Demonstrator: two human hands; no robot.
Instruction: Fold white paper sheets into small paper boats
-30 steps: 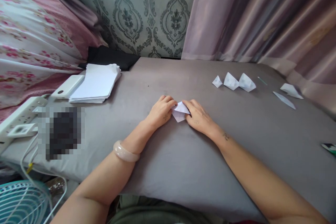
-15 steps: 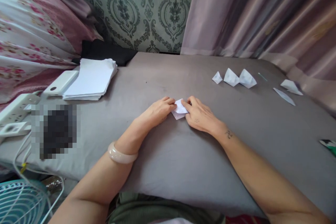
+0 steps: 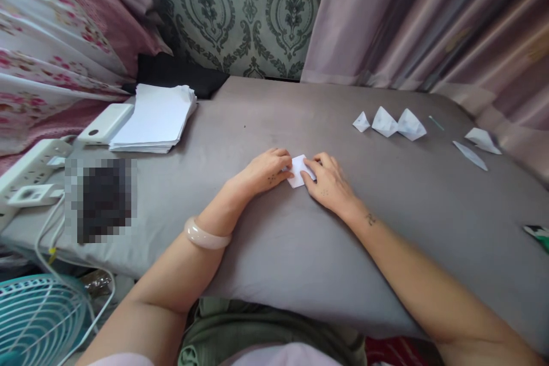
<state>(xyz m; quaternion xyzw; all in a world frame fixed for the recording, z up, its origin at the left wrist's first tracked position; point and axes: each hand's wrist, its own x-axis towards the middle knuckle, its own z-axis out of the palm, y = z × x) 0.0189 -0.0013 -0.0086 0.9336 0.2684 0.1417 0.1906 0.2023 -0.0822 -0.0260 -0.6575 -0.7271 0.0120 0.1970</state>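
Note:
A small folded white paper (image 3: 299, 172) lies low over the grey cloth, between my two hands. My left hand (image 3: 269, 171), with a pale bangle on its wrist, pinches the paper's left edge. On the other side my right hand (image 3: 328, 180) grips its right edge, the thumb resting on the top face. Parts of both edges are hidden under my fingers. Farther right on the cloth stand a small folded paper piece (image 3: 362, 122) and two larger folded paper pieces (image 3: 385, 122) (image 3: 412, 124) side by side.
A stack of white paper (image 3: 154, 117) lies at the back left, by a white box (image 3: 105, 124) and a power strip (image 3: 34, 174) with cables. More paper pieces (image 3: 470, 155) (image 3: 484, 140) lie at the right. A blue fan (image 3: 43, 317) stands at the lower left.
The paper between my hands has turned and now shows a flatter face; the flap that stood up from it is down. My fingers have shifted along its edges. The whole view has moved slightly.

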